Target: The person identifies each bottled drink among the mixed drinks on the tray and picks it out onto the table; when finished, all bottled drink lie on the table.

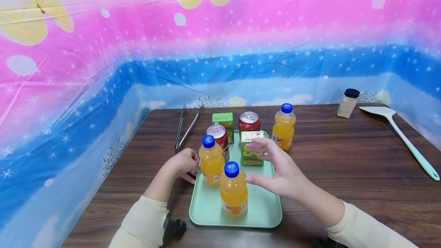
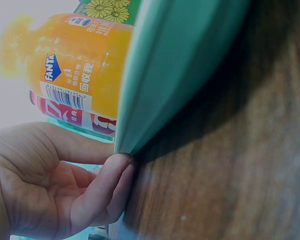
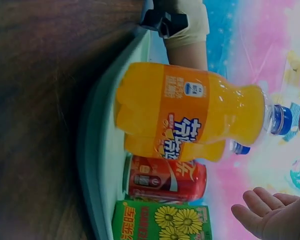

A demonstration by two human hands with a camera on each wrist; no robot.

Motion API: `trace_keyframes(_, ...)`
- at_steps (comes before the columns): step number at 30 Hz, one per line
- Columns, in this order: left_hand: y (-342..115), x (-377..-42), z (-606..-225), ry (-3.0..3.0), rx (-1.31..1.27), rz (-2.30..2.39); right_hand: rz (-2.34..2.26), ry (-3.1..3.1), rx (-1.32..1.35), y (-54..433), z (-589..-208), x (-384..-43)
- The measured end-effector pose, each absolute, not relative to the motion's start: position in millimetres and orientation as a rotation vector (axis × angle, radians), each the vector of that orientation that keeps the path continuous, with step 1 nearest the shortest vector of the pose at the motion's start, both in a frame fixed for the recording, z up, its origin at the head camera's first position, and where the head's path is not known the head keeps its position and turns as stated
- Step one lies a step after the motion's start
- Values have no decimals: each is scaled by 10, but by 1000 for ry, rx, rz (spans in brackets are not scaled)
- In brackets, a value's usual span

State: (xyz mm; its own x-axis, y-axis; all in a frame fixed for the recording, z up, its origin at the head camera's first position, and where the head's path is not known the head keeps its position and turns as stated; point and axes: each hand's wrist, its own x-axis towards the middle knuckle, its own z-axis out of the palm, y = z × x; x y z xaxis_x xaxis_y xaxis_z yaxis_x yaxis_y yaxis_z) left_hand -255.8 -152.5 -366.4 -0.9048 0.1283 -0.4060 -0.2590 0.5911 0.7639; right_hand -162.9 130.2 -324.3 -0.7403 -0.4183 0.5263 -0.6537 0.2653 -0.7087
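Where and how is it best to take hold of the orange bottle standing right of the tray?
Probably grip the bottle at its narrowed waist, coming from the right with the right hand: it stands upright, and the back red can and front green box stand to its left.

Both forearms [image 1: 322,206] are stretched forward now, angled in toward each other! The left hand [image 1: 186,163] is bent inward at the wrist, and a pinch is being made, the thumb [image 2: 85,150] set opposite curled fingers [image 2: 102,189]. The right hand [image 1: 280,167] is held raised, palm turned inward, fingers loosely extended, a wide gap left between them and the thumb.
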Motion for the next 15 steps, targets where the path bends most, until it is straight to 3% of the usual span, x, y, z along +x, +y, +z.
trace_keyframes(15,-1517,-2548,-3638,2399,-110,1246,1602,-2407,980,1227,-3351,-1606)
